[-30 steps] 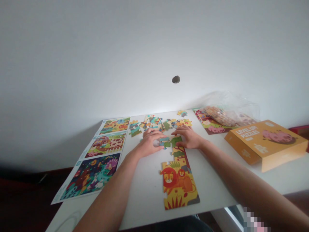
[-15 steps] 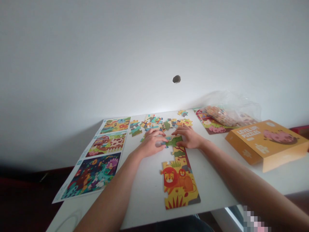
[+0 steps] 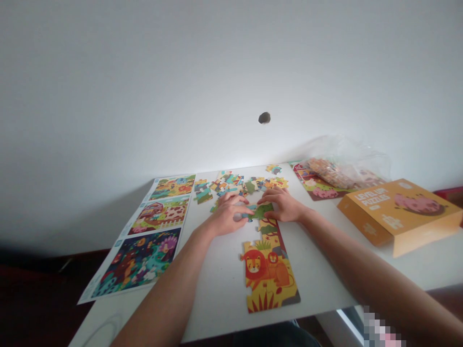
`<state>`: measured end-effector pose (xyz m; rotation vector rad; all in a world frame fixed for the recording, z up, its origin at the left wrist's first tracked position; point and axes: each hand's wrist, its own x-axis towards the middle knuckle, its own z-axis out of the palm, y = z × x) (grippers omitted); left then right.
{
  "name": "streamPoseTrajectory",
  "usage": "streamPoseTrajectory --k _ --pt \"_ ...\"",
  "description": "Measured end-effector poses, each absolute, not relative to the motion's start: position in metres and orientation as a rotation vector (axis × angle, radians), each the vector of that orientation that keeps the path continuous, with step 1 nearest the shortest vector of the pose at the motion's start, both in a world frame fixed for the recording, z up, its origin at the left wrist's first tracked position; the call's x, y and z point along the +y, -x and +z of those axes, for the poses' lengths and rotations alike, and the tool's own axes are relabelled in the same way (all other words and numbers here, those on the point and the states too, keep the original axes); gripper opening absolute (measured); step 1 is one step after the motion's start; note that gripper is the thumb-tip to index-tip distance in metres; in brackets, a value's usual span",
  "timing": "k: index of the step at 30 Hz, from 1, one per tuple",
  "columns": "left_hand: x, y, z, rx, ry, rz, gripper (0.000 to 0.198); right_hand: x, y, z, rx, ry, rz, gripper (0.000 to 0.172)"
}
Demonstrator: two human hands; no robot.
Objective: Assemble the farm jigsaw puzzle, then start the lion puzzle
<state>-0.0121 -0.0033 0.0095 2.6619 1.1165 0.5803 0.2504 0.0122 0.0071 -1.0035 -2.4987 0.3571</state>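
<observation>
A partly joined jigsaw puzzle lies flat on the white table, with two lions in its near part and a narrow strip running away from me. At the far end of that strip is a green puzzle piece. My left hand has its thumb and index finger on a light blue bit at the green piece's left side. From the right, my right hand bends its fingers and thumb around the far right corner of the same piece. Loose puzzle pieces lie just beyond both hands; my fingers cover some.
A sheet with three printed pictures lies along the table's left side. At right stand an orange puzzle box and a clear plastic bag of pieces on a farm picture. The wall behind has a hole.
My left index finger has shifted slightly right over the light blue bit. The right hand and the joined puzzle look almost the same.
</observation>
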Motion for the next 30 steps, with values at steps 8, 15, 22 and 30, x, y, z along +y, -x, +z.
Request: streamPoseTrajectory --k 8,15,22,30 --pt "-0.0045 0.0117 0.0117 1.127 -2.679 0.564 0.025 0.0125 -0.2506 0.0071 -2.504 1.010 0.364 0.037" --pt "-0.0041 0.0108 0.0097 1.129 -2.672 0.579 0.027 0.0118 -0.2506 0.0070 -2.493 1.005 0.366 0.039" --pt "-0.0031 0.0108 0.0084 1.120 -2.665 0.563 0.031 0.0132 -0.2518 0.0053 -2.527 0.995 0.396 0.035" --pt "-0.0057 0.0127 0.0128 1.046 -2.689 0.495 0.038 0.0098 -0.2489 0.0103 -2.545 1.045 0.385 0.031"
